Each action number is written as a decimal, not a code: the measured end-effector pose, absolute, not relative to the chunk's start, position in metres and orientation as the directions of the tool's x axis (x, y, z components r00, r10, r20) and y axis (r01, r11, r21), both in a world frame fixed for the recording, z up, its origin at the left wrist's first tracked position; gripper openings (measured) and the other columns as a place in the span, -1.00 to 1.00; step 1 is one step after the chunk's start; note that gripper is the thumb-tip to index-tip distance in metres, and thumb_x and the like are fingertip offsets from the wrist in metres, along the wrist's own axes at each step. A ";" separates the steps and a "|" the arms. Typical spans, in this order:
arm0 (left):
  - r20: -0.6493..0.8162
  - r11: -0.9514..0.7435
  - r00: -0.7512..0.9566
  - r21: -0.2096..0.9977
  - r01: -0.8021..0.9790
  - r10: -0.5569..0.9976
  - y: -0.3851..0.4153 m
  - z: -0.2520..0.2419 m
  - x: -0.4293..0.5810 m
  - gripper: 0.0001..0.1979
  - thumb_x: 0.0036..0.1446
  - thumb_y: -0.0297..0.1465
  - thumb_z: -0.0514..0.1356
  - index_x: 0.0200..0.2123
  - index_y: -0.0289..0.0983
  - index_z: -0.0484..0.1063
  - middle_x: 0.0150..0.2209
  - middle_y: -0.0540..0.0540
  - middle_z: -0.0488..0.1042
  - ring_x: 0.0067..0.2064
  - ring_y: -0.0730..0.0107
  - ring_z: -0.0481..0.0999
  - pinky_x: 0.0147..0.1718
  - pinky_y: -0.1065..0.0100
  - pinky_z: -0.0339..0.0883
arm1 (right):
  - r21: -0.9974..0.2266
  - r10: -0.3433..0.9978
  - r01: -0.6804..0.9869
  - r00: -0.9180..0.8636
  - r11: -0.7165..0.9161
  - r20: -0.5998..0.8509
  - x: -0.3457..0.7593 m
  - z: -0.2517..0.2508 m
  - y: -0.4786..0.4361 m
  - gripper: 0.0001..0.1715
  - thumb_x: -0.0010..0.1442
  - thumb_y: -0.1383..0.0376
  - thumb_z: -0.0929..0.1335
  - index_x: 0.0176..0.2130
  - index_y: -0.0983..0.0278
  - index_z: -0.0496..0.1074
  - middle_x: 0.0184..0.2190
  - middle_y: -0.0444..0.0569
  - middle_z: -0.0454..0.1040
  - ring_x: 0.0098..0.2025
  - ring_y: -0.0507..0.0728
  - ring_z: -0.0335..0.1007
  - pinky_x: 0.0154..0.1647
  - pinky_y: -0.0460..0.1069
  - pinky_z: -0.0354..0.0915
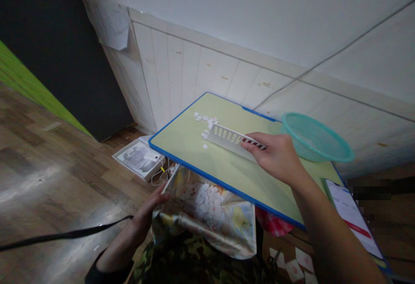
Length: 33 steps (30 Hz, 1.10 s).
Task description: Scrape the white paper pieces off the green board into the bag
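Note:
My right hand [275,154] is closed around one end of a white slotted plastic strip [223,138], held low over the pale yellow tabletop [181,139]. Near the strip's far end lie small white paper scraps [205,133]. At the table's near edge, my left hand [152,204] grips the left rim of a box with a fruit-patterned lining [238,221]. Inside the box rests a pile of paper scraps [204,199]. Part of the box is hidden under the blue table edge.
A turquoise plastic basket [317,139] stands at the table's back right. A phone or tablet [352,217] with a lit screen lies along the right edge. Below are a white open carton [139,158], white cards [295,269] and scissors [275,260]. A white panelled wall [194,68] rises behind.

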State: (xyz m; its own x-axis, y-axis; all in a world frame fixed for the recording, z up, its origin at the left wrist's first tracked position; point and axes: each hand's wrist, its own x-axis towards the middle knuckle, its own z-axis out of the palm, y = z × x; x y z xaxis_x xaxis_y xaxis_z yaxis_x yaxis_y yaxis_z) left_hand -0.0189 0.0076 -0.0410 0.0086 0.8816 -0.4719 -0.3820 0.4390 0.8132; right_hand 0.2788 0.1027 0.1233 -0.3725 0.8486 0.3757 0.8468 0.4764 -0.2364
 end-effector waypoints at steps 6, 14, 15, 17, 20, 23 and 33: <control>-0.471 0.456 0.077 0.783 -0.424 0.879 0.007 -0.049 -0.024 -0.52 0.05 -0.24 0.28 0.08 -0.15 0.54 -0.29 -0.06 0.73 -0.17 -0.01 0.64 -0.09 0.20 0.40 | -0.275 0.854 0.826 -0.399 0.493 0.333 0.283 0.121 0.101 -0.79 0.24 0.31 0.35 -0.20 0.24 0.60 -0.33 -0.05 0.65 -0.44 0.08 0.53 -0.42 -0.07 0.25; -0.470 0.443 0.044 0.793 -0.417 0.882 0.009 -0.050 -0.025 -0.72 0.04 -0.29 0.29 -0.15 -0.16 0.64 -0.44 -0.01 0.69 -0.35 0.14 0.61 -0.07 0.24 0.39 | -0.284 0.842 0.818 -0.383 0.500 0.380 0.290 0.120 0.094 -0.79 0.25 0.28 0.34 -0.20 0.22 0.60 -0.35 -0.07 0.65 -0.45 0.07 0.52 -0.45 -0.07 0.26; -0.473 0.445 0.039 0.794 -0.415 0.880 0.009 -0.049 -0.024 -0.70 0.02 -0.29 0.30 -0.14 -0.17 0.64 -0.42 -0.03 0.70 -0.32 0.11 0.62 -0.07 0.23 0.38 | -0.285 0.844 0.818 -0.387 0.500 0.371 0.290 0.120 0.094 -0.79 0.25 0.28 0.34 -0.20 0.22 0.60 -0.34 -0.06 0.65 -0.45 0.07 0.53 -0.44 -0.07 0.26; -0.475 0.441 0.030 0.791 -0.424 0.880 0.009 -0.046 -0.021 -0.62 0.02 -0.28 0.30 -0.05 -0.18 0.61 -0.37 -0.06 0.71 -0.24 0.03 0.63 -0.09 0.22 0.39 | -0.286 0.851 0.820 -0.392 0.495 0.349 0.288 0.119 0.092 -0.78 0.25 0.28 0.34 -0.20 0.23 0.60 -0.31 -0.05 0.66 -0.44 0.07 0.53 -0.42 -0.08 0.28; -0.472 0.437 0.033 0.784 -0.441 0.881 0.008 -0.042 -0.020 -0.53 0.05 -0.29 0.27 0.08 -0.16 0.54 -0.32 -0.06 0.72 -0.18 0.00 0.64 -0.12 0.22 0.40 | -0.267 0.856 0.826 -0.413 0.496 0.312 0.287 0.122 0.090 -0.76 0.26 0.29 0.33 -0.19 0.23 0.60 -0.30 -0.04 0.66 -0.42 0.08 0.54 -0.39 -0.07 0.29; -0.483 0.458 0.050 0.785 -0.417 0.874 0.008 -0.039 -0.020 -0.51 0.08 -0.29 0.26 0.11 -0.16 0.51 -0.26 -0.06 0.73 -0.23 0.03 0.65 -0.09 0.20 0.40 | -0.210 0.845 0.835 -0.439 0.509 0.305 0.288 0.126 0.089 -0.74 0.27 0.28 0.31 -0.18 0.22 0.60 -0.32 -0.04 0.66 -0.42 0.09 0.55 -0.39 -0.06 0.29; -0.495 0.467 0.040 0.784 -0.409 0.868 0.010 -0.045 -0.023 -0.46 0.05 -0.28 0.29 0.14 -0.18 0.49 -0.29 -0.05 0.73 -0.27 0.07 0.65 -0.03 0.20 0.36 | -0.115 0.830 0.845 -0.473 0.523 0.295 0.287 0.131 0.086 -0.72 0.27 0.28 0.29 -0.16 0.23 0.59 -0.37 -0.03 0.64 -0.42 0.11 0.54 -0.40 -0.04 0.25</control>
